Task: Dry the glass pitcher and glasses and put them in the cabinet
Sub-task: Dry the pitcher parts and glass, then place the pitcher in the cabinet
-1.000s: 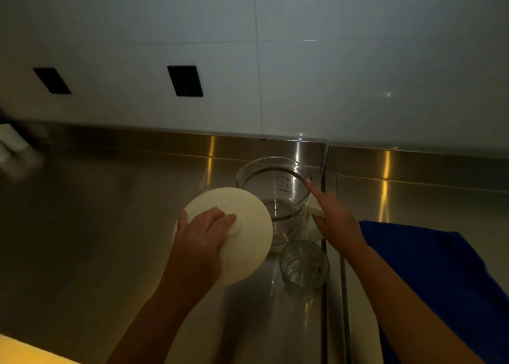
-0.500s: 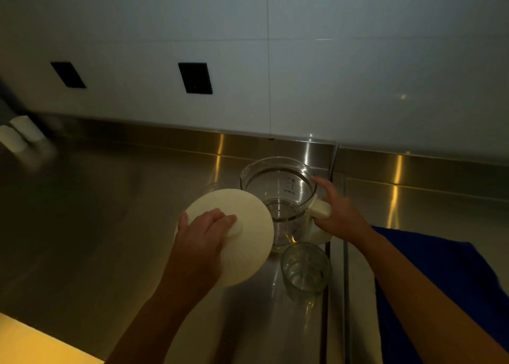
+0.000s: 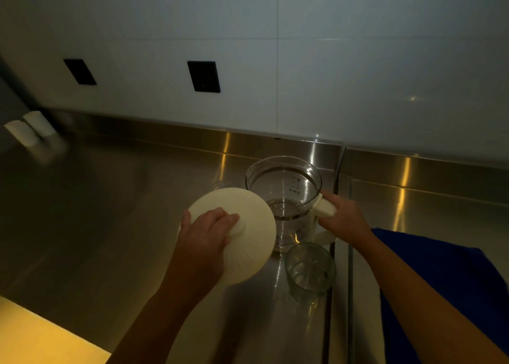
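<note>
My left hand (image 3: pixel 202 237) has its fingers (image 3: pixel 220 217) curled on the white lid (image 3: pixel 248 256) knob, lid tilted beside the pitcher (image 3: pixel 283 187). My right hand (image 3: pixel 344 217) grips the pitcher's handle (image 3: pixel 325 208). It's on the bench (image 3: pixel 110 212), with a glass (image 3: pixel 309 270) just in front.

The left hand (image 3: pixel 205 234) comes in from the lower left on a bare forearm, fingers curled over the knob of a round cream ribbed lid (image 3: pixel 253 249). The right hand (image 3: pixel 344 216), its forearm angled in from the lower right, grips the cream handle (image 3: pixel 325 208) of a clear glass pitcher (image 3: pixel 283 187).
</note>
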The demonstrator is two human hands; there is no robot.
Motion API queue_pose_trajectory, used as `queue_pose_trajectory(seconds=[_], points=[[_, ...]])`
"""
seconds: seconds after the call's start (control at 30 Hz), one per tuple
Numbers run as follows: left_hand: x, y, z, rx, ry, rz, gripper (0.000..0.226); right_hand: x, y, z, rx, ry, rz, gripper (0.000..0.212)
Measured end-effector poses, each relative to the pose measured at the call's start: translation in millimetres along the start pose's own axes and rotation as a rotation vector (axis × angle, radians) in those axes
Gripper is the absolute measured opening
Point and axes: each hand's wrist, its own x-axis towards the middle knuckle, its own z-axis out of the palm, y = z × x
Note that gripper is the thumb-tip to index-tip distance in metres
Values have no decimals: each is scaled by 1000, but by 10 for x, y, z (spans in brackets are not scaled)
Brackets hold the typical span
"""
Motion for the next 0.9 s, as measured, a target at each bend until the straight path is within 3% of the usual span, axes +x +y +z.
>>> queue_pose_trajectory(seconds=[0.27, 0.53, 0.9], points=[[39, 28, -90, 29, 2, 5, 44, 43, -189, -62, -18, 59, -52, 65], [-28, 5, -167, 22, 18, -15, 44, 62, -477, -245, 182, 256, -16, 64], [-214, -209, -497, 63, 75, -95, 43, 3, -1430, -221, 241, 304, -90, 63]])
